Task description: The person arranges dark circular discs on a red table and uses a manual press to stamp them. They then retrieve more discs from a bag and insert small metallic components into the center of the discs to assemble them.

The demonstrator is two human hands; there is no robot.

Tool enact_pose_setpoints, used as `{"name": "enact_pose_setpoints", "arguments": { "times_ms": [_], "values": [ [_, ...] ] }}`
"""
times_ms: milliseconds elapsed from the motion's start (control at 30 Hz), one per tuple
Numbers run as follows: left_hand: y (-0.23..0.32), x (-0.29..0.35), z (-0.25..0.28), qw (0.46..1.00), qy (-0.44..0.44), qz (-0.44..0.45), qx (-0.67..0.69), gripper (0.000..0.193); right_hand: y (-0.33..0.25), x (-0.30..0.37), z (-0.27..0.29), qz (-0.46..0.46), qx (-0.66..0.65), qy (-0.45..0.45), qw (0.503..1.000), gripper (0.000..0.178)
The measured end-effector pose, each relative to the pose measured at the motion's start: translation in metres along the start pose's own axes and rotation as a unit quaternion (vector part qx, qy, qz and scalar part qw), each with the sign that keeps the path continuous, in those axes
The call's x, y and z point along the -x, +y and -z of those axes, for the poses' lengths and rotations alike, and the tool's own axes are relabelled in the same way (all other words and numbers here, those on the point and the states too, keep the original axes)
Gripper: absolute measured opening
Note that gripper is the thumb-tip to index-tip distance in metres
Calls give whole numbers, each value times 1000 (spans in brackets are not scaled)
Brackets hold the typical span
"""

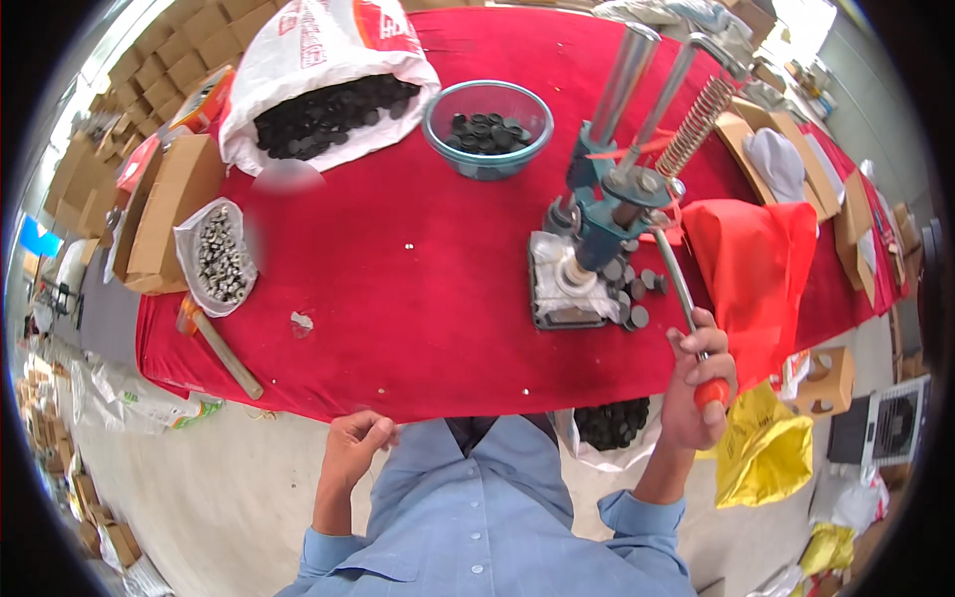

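Note:
My right hand is wrapped round the metal lever of a green hand press, close to its red knob. At the near table edge my left hand is closed, fingers curled and thumb against them; whether anything is inside is hidden. White wrapping covers the press base under the ram. Beside it lie several round black caps. Farther back, a clear bluish bowl contains more black caps.
On the red cloth are a white sack of black pieces, a bag of small metal parts, a hammer and a red bag. Cardboard boxes stand left; a yellow bag hangs at the right.

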State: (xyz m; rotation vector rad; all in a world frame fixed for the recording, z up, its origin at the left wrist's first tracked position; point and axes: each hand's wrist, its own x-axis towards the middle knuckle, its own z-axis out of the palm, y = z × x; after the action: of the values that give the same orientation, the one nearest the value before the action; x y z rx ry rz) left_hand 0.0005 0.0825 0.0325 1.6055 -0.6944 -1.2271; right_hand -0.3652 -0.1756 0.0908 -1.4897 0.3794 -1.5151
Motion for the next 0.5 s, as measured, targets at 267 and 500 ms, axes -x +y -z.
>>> {"name": "enact_pose_setpoints", "arguments": {
  "times_ms": [267, 500],
  "values": [
    [138, -52, -88, 881, -88, -262, 384, 32, -1, 0, 0, -9, -12, 0, 1000, 46],
    [158, -56, -105, 866, -120, -236, 425, 29, 0, 1, -4, -3, -9, -1, 1000, 50]
  ]
}}
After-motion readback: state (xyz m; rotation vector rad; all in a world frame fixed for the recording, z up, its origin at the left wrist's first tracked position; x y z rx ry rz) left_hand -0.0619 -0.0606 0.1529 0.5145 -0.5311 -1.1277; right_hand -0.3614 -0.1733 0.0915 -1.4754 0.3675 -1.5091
